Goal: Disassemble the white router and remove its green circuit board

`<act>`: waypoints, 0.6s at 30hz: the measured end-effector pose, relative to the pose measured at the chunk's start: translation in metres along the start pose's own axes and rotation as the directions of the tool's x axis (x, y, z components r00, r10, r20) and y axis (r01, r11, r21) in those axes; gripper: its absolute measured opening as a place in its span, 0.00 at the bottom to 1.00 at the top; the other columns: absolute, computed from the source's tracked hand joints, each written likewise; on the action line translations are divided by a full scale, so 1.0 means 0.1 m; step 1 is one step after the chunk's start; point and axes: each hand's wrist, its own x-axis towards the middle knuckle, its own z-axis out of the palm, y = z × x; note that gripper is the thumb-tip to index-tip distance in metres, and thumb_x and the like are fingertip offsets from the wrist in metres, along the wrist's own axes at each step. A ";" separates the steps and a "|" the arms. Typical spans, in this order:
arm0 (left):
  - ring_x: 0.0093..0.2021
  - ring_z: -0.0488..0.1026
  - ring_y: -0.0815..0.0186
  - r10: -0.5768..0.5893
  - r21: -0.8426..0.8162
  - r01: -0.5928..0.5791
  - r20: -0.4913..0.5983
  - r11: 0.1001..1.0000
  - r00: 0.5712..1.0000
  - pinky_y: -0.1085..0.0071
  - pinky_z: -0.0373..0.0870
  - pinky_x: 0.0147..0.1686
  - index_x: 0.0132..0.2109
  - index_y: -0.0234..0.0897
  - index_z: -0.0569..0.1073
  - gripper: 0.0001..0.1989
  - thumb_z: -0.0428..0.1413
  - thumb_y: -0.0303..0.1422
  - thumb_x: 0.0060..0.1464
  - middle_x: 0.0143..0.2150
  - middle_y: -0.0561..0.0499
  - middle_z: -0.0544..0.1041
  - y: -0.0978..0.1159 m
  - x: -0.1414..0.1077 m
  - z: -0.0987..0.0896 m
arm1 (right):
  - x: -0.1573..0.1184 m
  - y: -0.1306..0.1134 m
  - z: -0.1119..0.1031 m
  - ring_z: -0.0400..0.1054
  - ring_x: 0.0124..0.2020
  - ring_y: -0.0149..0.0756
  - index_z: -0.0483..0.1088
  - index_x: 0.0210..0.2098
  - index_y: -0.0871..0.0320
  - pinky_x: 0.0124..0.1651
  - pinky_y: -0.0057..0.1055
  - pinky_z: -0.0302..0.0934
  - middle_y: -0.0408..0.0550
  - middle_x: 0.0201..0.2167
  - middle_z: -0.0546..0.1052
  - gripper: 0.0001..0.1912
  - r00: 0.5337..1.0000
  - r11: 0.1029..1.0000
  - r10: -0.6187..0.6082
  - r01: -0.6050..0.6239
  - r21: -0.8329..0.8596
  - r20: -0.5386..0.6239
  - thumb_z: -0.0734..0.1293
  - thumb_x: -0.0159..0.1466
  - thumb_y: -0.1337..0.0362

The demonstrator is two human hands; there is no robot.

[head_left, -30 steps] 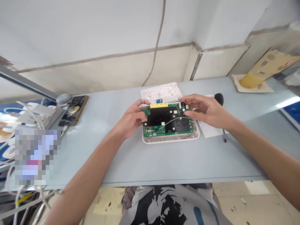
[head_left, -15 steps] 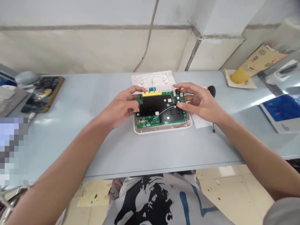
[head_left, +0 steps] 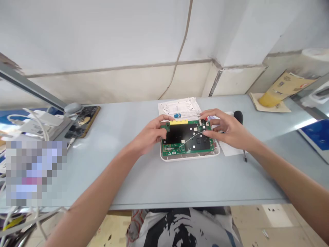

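A green circuit board (head_left: pixel 177 147) with a black cover plate, a yellow connector strip and a thin white wire lies in a white plastic tray-like shell (head_left: pixel 190 158). My left hand (head_left: pixel 151 135) grips the board's left end, thumb and fingers bent around its edge. At the right end my right hand (head_left: pixel 224 128) holds the board near the red and white connectors, thumb on top. Behind the board lies a white vented cover (head_left: pixel 180 105), partly hidden by it.
A black-handled screwdriver (head_left: pixel 238 117) lies on white paper (head_left: pixel 230 149) at the right. At the left are a phone (head_left: pixel 83 121) and white cables. A yellow-bottomed container (head_left: pixel 272 96) stands at the back right, near a blue-and-white box (head_left: pixel 315 137).
The view has tilted up and turned left, so the table items appear lower and further right. Both hands still hold the board; the board looks slightly flatter in the shell.
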 end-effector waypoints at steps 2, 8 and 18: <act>0.34 0.67 0.68 -0.011 0.007 0.011 -0.003 1.000 1.000 0.71 0.61 0.33 0.50 0.44 0.74 0.28 0.57 0.25 0.37 0.38 0.55 0.75 0.00 -0.01 -0.01 | -0.01 -0.01 0.02 0.73 0.42 0.34 0.71 0.56 0.46 0.38 0.33 0.76 0.50 0.63 0.71 0.21 0.999 0.999 -0.029 0.028 -0.024 -0.033 0.75 0.66 0.53; 0.36 0.68 0.67 -0.026 -0.009 0.026 0.021 1.000 0.999 0.71 0.60 0.34 0.51 0.46 0.73 0.28 0.56 0.26 0.39 0.43 0.54 0.77 -0.06 0.00 -0.06 | 0.01 0.00 0.06 0.65 0.26 0.25 0.81 0.39 0.48 0.28 0.34 0.70 0.51 0.60 0.71 0.10 0.996 0.980 -0.072 0.080 -0.184 0.049 0.72 0.67 0.50; 0.35 0.67 0.66 -0.031 0.014 0.031 0.010 0.999 0.999 0.71 0.58 0.32 0.50 0.45 0.73 0.27 0.56 0.26 0.38 0.42 0.52 0.76 -0.04 -0.01 -0.05 | 0.00 0.01 0.09 0.61 0.22 0.24 0.79 0.36 0.49 0.27 0.36 0.68 0.50 0.59 0.73 0.10 0.996 0.967 -0.085 0.084 -0.239 0.005 0.72 0.68 0.51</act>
